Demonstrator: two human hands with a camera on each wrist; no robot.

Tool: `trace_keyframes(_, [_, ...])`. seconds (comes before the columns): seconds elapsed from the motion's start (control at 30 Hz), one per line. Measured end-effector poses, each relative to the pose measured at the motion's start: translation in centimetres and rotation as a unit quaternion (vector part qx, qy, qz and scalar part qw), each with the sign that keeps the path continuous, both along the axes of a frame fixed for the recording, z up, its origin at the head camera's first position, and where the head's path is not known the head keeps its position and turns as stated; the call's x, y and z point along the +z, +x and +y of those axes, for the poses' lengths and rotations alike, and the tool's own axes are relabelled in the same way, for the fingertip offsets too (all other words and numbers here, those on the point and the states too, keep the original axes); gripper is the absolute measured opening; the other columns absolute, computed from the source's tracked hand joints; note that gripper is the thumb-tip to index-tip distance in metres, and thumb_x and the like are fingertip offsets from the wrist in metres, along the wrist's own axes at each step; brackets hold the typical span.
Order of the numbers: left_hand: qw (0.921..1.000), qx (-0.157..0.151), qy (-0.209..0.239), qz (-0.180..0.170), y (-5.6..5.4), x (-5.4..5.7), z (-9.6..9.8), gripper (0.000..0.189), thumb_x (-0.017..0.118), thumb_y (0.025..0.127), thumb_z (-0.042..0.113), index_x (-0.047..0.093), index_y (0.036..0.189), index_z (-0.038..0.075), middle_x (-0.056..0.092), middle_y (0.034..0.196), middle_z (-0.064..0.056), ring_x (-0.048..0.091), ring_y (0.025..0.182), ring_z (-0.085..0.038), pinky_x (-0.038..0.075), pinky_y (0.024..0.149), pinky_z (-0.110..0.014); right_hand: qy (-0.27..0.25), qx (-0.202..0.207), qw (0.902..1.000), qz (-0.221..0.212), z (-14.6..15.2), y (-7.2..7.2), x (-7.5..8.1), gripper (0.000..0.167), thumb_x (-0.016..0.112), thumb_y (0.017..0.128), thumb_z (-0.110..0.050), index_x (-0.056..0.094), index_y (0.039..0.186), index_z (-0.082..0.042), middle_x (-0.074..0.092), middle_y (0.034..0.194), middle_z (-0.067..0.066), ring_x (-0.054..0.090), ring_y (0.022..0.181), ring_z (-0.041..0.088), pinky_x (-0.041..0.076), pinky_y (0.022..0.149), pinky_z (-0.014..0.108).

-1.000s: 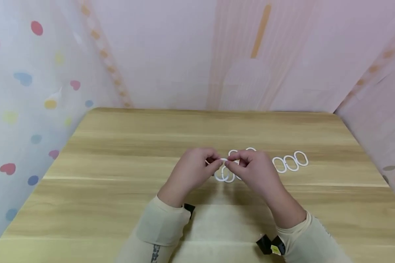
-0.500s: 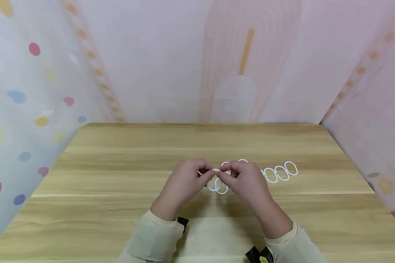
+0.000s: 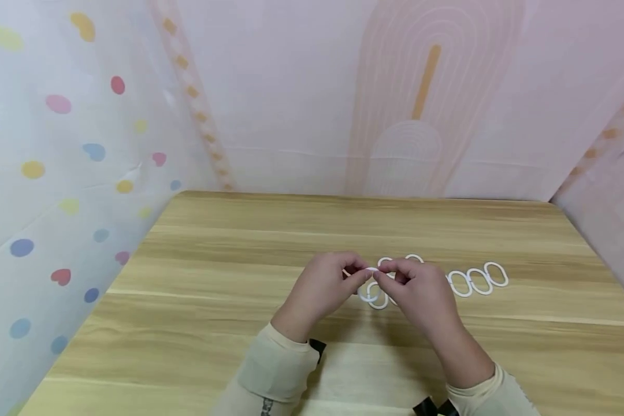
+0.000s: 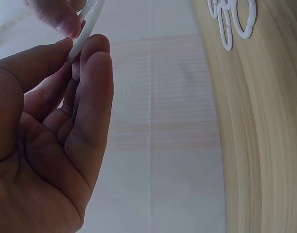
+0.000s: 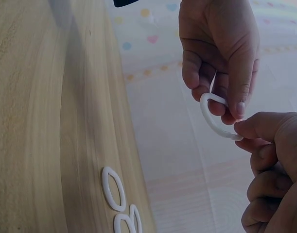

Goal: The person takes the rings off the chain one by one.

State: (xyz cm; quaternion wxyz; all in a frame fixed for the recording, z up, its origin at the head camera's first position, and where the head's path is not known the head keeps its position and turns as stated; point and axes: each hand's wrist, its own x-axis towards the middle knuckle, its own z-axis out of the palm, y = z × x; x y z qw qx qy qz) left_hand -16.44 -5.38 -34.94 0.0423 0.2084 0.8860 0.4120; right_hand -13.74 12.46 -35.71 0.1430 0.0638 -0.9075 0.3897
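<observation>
Above the table, both hands pinch one white plastic chain link [image 5: 205,115], which has an oval shape. My left hand [image 3: 325,292] holds one side of it between thumb and forefinger. The right hand [image 3: 423,292] pinches it close by, the two sets of fingertips nearly meeting. In the left wrist view the link [image 4: 90,22] appears almost edge-on. Part of it is covered by the fingers. Behind and below the hands lie several similar white links [image 3: 378,308], partly hidden by the right hand.
Right of the right hand, a row of white oval links [image 3: 505,276] lies on the wooden table [image 3: 213,323]. Two more links [image 3: 413,256] show just beyond the hands. Patterned wall coverings [image 3: 291,104] border the table at the back and sides.
The head view has shifted, moving the whole scene down, then to the right. Both hands keep pinching the link, with little visible change in their grip.
</observation>
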Motion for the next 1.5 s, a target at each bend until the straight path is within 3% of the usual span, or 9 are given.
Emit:
trace_keyframes(0.17, [0.9999, 0.002, -0.011, 0.012, -0.1, -0.1, -0.2, 0.012, 0.069, 0.097, 0.026, 0.076, 0.095, 0.016, 0.071, 0.088, 0.009, 0.065, 0.073, -0.007, 0.053, 0.067, -0.026, 0.005, -0.001, 0.9999, 0.011, -0.2, -0.1, -0.1, 0.009, 0.080, 0.085, -0.020, 0.081, 0.092, -0.014, 0.057, 0.061, -0.007, 0.045, 0.054, 0.007, 0.038, 0.050, 0.027])
trace_keyframes(0.53, [0.9999, 0.007, -0.007, 0.003, -0.4, 0.1, -0.4, 0.009, 0.069, 0.096, 0.024, 0.075, 0.098, 0.018, 0.071, 0.090, 0.009, 0.064, 0.070, -0.005, 0.053, 0.065, -0.026, 0.018, 0.000, 0.9996, 0.022, -0.1, -0.6, -0.3, 0.008, 0.079, 0.084, -0.015, 0.081, 0.091, -0.012, 0.056, 0.061, -0.008, 0.046, 0.053, 0.007, 0.038, 0.050, 0.026])
trace_keyframes(0.83, [0.9999, 0.012, -0.001, 0.004, -0.6, 0.3, -0.5, 0.007, 0.071, 0.095, 0.021, 0.075, 0.099, 0.016, 0.071, 0.088, 0.007, 0.064, 0.071, -0.006, 0.053, 0.064, -0.025, -0.028, 0.001, 0.9972, -0.070, 0.7, -1.2, 0.4, 0.008, 0.077, 0.088, -0.020, 0.080, 0.092, -0.013, 0.057, 0.063, -0.003, 0.045, 0.053, 0.013, 0.035, 0.045, 0.025])
trace_keyframes(1.5, [0.9997, 0.016, -0.004, 0.018, -0.5, 0.4, -0.8, 0.006, 0.070, 0.095, 0.021, 0.075, 0.096, 0.017, 0.071, 0.088, 0.009, 0.064, 0.074, -0.007, 0.053, 0.066, -0.026, 0.054, 0.026, 0.9925, -0.106, 1.6, -4.1, -1.6, 0.014, 0.071, 0.091, -0.024, 0.080, 0.096, -0.013, 0.068, 0.074, -0.003, 0.052, 0.061, 0.013, 0.042, 0.053, 0.030])
